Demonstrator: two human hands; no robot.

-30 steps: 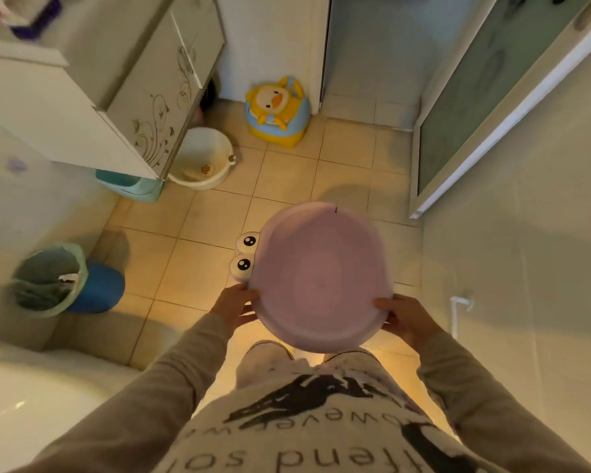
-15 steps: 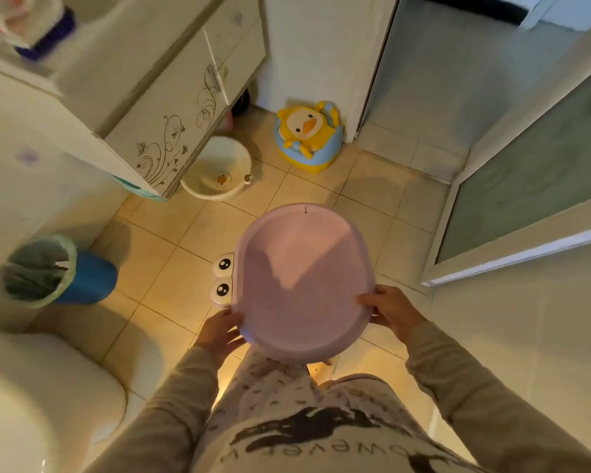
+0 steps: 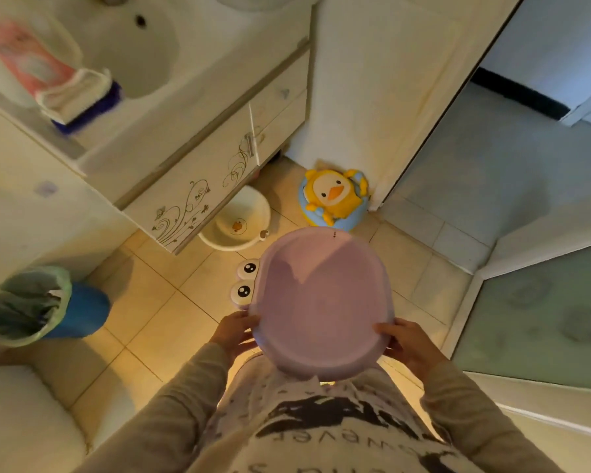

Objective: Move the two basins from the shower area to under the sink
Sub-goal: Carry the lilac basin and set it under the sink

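both hands clasp the pink basin (image 3: pixel 323 303) by its near rim, left hand (image 3: pixel 234 331) at 8 o'clock, right hand (image 3: pixel 405 343) at 4 o'clock, fingers wrapped under the edge. the shirt's upside-down lettering is only partly legible, "never" among it. two cartoon eyes jut from the basin's 9 o'clock side. bare floor tiles (image 3: pixel 157 322) lie open between the person and the sink cabinet (image 3: pixel 198 186) at 11 o'clock, where the white basin (image 3: pixel 239 221) sits half tucked under its edge. a duck potty (image 3: pixel 335 199) stands at 12 o'clock, a lined bin (image 3: pixel 45 305) at 9 o'clock.
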